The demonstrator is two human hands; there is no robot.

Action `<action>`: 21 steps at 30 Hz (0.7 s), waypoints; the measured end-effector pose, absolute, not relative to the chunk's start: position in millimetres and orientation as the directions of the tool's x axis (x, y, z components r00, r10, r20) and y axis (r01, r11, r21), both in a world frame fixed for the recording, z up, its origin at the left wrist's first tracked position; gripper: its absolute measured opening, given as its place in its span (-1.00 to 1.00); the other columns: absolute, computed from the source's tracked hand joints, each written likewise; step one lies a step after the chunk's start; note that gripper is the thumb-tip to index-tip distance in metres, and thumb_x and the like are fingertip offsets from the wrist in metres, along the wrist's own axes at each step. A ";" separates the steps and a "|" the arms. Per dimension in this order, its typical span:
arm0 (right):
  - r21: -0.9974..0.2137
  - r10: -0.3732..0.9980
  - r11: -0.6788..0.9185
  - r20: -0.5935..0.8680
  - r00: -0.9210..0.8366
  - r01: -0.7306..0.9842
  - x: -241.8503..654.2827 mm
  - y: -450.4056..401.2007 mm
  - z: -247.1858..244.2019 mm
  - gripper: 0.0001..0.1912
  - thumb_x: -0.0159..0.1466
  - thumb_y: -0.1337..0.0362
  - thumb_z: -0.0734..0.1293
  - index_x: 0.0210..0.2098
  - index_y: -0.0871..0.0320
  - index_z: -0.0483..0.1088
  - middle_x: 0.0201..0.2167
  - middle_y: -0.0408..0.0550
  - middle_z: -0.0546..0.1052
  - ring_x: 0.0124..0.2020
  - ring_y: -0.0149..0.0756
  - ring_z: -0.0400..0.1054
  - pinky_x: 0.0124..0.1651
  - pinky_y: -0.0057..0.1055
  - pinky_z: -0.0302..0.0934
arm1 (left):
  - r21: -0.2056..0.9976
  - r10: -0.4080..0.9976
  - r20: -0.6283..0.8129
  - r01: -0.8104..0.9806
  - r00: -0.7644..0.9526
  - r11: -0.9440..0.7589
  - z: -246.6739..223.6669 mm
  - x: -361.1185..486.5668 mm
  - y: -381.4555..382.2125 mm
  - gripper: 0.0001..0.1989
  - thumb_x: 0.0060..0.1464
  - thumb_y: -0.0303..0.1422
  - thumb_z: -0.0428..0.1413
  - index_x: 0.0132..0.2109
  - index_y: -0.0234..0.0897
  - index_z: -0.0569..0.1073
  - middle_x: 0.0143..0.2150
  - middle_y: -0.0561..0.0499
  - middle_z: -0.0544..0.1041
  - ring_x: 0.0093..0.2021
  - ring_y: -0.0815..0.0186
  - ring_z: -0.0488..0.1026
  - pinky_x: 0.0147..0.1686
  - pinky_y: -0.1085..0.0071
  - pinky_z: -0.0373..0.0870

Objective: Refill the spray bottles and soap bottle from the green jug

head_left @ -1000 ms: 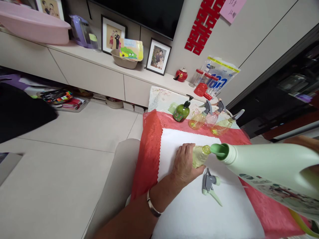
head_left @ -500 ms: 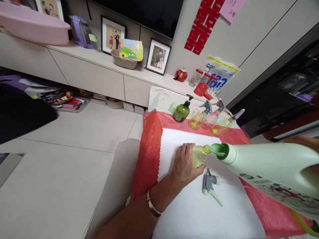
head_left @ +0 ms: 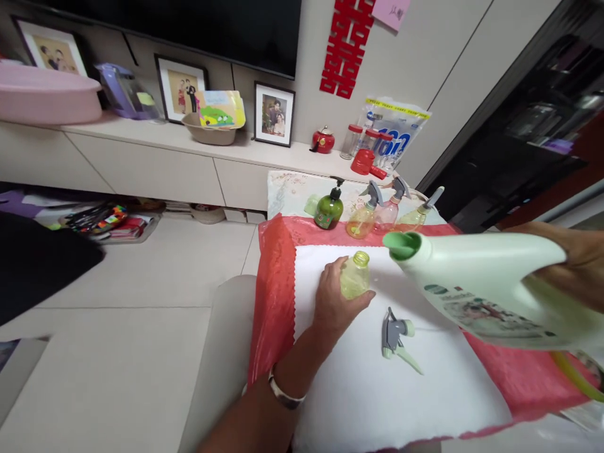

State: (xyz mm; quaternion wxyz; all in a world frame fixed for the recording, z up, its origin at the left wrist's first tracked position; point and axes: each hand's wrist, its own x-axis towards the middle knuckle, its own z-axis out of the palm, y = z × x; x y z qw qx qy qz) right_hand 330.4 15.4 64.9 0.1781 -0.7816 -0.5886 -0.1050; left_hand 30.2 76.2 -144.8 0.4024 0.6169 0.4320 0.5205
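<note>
Seen from head height, close above the near side of the white cloth [head_left: 372, 396], facing forward and down, reaching to the low cabinet [head_left: 165, 167] beyond the cloth and the floor [head_left: 117, 371] to the cloth's left.

Smooth, satin plastic on the pale-green jug [head_left: 476, 270]; clear, glossy plastic on the small yellow bottle [head_left: 355, 280]; duller opaque plastic on the loose spray head [head_left: 392, 335]. Matt cloth, by its look, for the white mat [head_left: 358, 393]; thin, shiny, creased film for the red cover [head_left: 274, 277]. Shiny metal on the bracelet [head_left: 284, 393].
</note>
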 end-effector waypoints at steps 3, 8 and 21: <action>-0.209 0.853 -0.342 0.340 0.396 0.916 305.2 17.2 65.1 -0.64 -0.12 0.48 0.39 -0.33 0.02 0.54 -0.55 -0.29 0.47 -0.56 -0.52 0.31 -0.42 -0.51 0.11 | 0.973 0.972 0.221 0.045 0.083 -0.225 -143.3 26.4 79.5 -0.29 -0.21 -0.27 0.34 0.12 -0.19 0.29 0.04 -0.12 0.46 0.08 0.02 0.41 0.11 0.06 0.32; -0.428 0.709 -0.216 0.549 0.442 0.878 296.3 25.5 47.2 -0.78 -0.05 0.55 0.29 -0.44 0.19 0.45 -0.61 -0.27 0.33 -0.54 -0.57 0.14 -0.51 -0.59 -0.04 | 0.989 0.981 0.143 0.000 0.131 -0.145 -146.1 23.8 83.6 -0.28 -0.16 -0.20 0.32 0.15 -0.21 0.27 0.02 -0.11 0.47 0.03 0.09 0.43 0.07 0.12 0.34; -0.803 0.541 0.068 0.528 0.654 0.592 299.4 78.0 -70.2 -0.87 0.08 0.32 0.34 -0.44 0.27 0.32 -0.56 -0.23 0.27 -0.53 -0.56 0.10 -0.43 -0.59 0.10 | 0.969 0.946 0.207 0.081 0.249 -0.233 -145.1 25.6 81.1 -0.24 -0.20 -0.18 0.34 0.16 -0.20 0.27 0.09 -0.11 0.45 0.09 0.07 0.41 0.10 0.14 0.32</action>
